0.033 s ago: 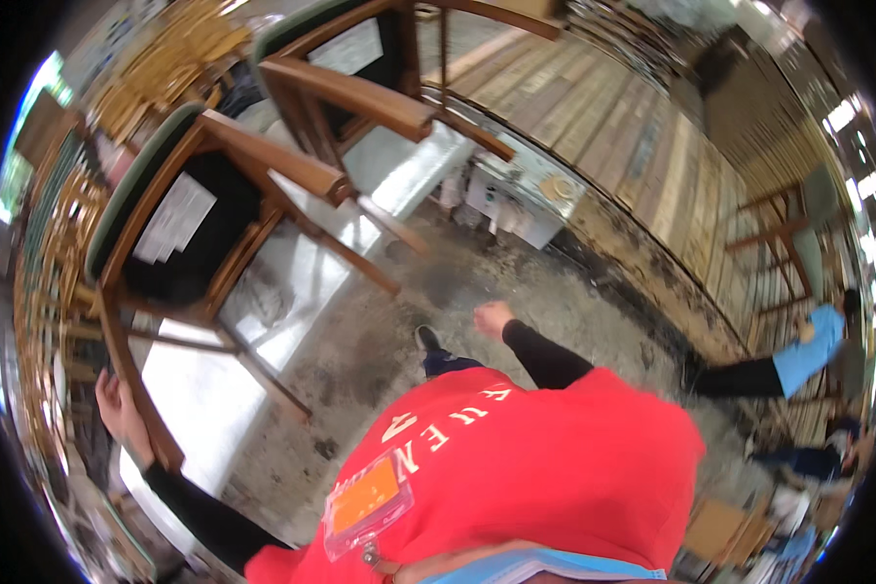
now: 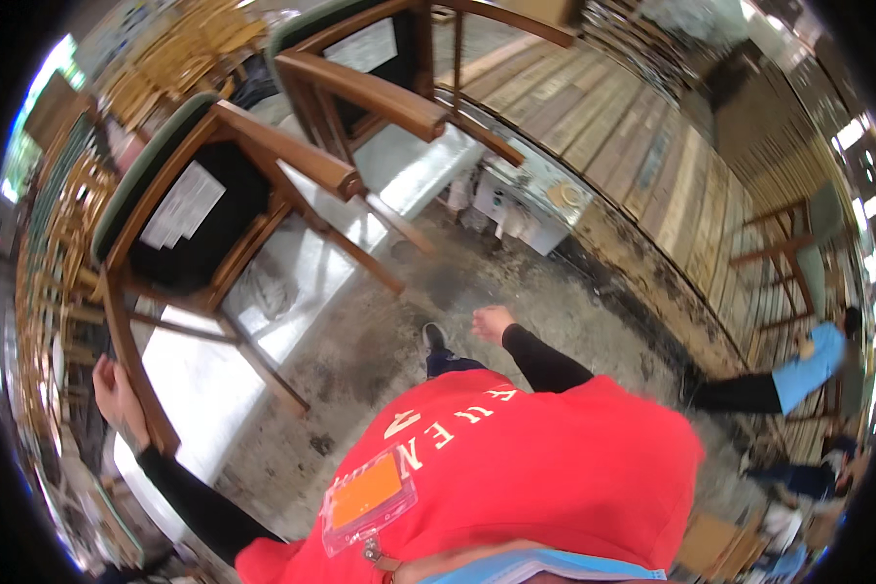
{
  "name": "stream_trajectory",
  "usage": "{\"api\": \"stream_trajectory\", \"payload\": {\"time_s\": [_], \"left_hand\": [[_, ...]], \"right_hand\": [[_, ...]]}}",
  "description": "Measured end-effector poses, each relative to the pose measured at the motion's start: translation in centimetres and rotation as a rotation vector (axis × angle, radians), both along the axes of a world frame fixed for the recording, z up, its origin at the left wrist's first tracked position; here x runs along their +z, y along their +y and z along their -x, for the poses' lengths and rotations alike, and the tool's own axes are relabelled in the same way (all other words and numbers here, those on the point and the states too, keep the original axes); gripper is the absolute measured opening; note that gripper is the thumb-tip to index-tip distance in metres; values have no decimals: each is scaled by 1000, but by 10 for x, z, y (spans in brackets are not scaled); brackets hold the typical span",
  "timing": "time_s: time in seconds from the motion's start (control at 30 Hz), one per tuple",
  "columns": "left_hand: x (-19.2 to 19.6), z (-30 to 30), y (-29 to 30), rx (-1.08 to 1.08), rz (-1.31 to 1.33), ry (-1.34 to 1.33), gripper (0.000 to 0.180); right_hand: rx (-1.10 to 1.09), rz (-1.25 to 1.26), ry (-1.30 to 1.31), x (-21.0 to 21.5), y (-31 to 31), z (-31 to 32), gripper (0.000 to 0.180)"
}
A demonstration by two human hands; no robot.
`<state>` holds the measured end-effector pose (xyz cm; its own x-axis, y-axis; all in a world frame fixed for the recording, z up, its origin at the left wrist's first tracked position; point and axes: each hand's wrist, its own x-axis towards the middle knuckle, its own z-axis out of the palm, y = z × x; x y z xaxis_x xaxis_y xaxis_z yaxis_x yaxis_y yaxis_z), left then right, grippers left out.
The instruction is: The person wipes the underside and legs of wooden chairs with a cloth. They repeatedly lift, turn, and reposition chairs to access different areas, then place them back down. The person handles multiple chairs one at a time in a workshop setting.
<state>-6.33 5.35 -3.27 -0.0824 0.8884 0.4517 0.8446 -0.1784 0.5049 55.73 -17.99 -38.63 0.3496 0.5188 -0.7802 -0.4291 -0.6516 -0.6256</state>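
Chair: a wooden chair [image 2: 180, 209] with a green seat edge and black underside lies tipped on the white bench [image 2: 195, 365], legs pointing our way.
Left hand: our left hand [image 2: 117, 389] is wrapped around one chair leg at the bench's near edge.
Right hand: our right hand [image 2: 492, 321] hangs free over the concrete floor [image 2: 399, 321], loosely curled, holding nothing.
Second chair: another wooden chair [image 2: 380, 78] lies beyond the first.
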Motion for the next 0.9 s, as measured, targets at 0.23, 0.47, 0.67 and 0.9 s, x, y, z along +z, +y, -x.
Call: {"api": "stream_trajectory", "payload": {"time_s": [0.23,0.47,0.67,0.9], "left_hand": [[32,-104,-98,35,-337,-116,38],[-41,-365,-157,-756,756,-814,10],[-122,-506,-86,-548,836,-955,23],[-160,-554,-22,-229,774,-1155,25]], "right_hand": [[50,-390,19,92,102,-45,30],[370,-758,735,247,251,-76,76],[693,-618,836,324,307,-50,39],[945,-475,738,320,316,-132,13]]}}
